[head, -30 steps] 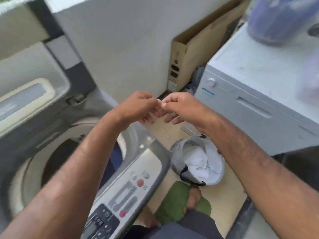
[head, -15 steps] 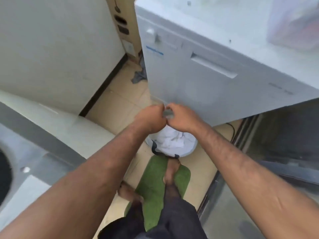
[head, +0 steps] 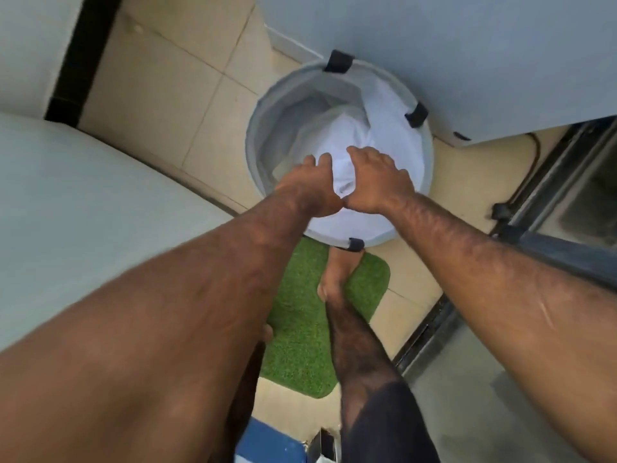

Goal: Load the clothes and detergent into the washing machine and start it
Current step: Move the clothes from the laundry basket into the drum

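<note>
White crumpled cloth (head: 354, 135): lies inside round grey fabric laundry basket w/ black tabs (head: 263, 128), on beige tile floor (head: 173, 95), betw. pale grey appliance casing (head: 83, 212) at left and white appliance (head: 467, 61) at rear. Left hand (head: 309, 187) and right hand (head: 379, 182): side by side over basket, fingers curled into cloth, gripping bunched fold betw. them. Green mat (head: 300, 329) just beside basket; bare foot (head: 337, 275) on it.

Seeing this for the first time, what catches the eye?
Two bare arms reach down the middle, the left hand and right hand gripping white clothes inside a round grey laundry basket on the tiled floor. Just below it, a bright green mat lies under a bare foot.
</note>
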Motion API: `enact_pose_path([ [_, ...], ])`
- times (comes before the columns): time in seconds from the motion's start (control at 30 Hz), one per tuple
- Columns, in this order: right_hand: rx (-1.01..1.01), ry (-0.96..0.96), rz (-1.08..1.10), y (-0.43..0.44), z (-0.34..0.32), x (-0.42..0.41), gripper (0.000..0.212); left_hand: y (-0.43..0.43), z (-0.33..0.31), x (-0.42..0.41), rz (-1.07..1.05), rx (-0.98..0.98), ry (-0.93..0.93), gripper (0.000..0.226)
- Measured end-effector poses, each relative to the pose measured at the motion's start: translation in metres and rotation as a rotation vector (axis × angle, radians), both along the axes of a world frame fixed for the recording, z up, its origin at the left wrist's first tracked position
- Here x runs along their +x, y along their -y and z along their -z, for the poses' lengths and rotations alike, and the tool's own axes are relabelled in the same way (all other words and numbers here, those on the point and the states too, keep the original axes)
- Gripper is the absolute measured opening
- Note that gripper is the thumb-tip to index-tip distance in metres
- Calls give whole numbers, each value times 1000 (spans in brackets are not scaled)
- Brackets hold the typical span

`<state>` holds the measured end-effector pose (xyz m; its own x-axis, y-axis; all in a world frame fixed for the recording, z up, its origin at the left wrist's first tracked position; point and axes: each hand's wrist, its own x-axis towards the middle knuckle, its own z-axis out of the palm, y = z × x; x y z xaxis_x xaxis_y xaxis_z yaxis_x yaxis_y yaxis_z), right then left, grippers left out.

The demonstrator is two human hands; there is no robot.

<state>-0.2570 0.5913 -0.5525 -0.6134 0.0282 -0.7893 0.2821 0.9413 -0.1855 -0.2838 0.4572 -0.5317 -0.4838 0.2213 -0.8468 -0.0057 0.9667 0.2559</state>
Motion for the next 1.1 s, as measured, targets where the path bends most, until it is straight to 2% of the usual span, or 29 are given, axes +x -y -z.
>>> enact_pose_path([
  [0.13,20,13,-24,-4,87,-11,112,-4,85,-3,-11,-58,22,96],
  [0.3,15,48,46,-8,182,-27,142,1,179,-23,-149,-188,72,121],
  [0.4,32,33,79,-14,224,-30,151,9,223,-31,-224,-243,111,136],
  [0.53,0,-24,163,-16,254,-25,154,15,257,-26,-361,-159,162,144],
  [0.6,5,-107,213,-12,264,-17,147,9,267,-20,-512,-50,175,134],
  [0.7,-77,-196,359,-4,270,-9,129,-6,269,-14,-836,147,177,106],
  [0.8,-200,-153,547,-3,256,-11,111,-13,253,-17,-1135,220,265,62],
  [0.9,-211,-120,592,-5,228,-10,100,-10,229,-18,-1188,216,252,42],
  [1.03,-158,-99,603,5,157,-10,86,-4,171,-11,-1216,257,63,35],
  [1.1,-152,-95,589,11,112,-13,85,-3,131,-9,-1220,288,-9,22],
])
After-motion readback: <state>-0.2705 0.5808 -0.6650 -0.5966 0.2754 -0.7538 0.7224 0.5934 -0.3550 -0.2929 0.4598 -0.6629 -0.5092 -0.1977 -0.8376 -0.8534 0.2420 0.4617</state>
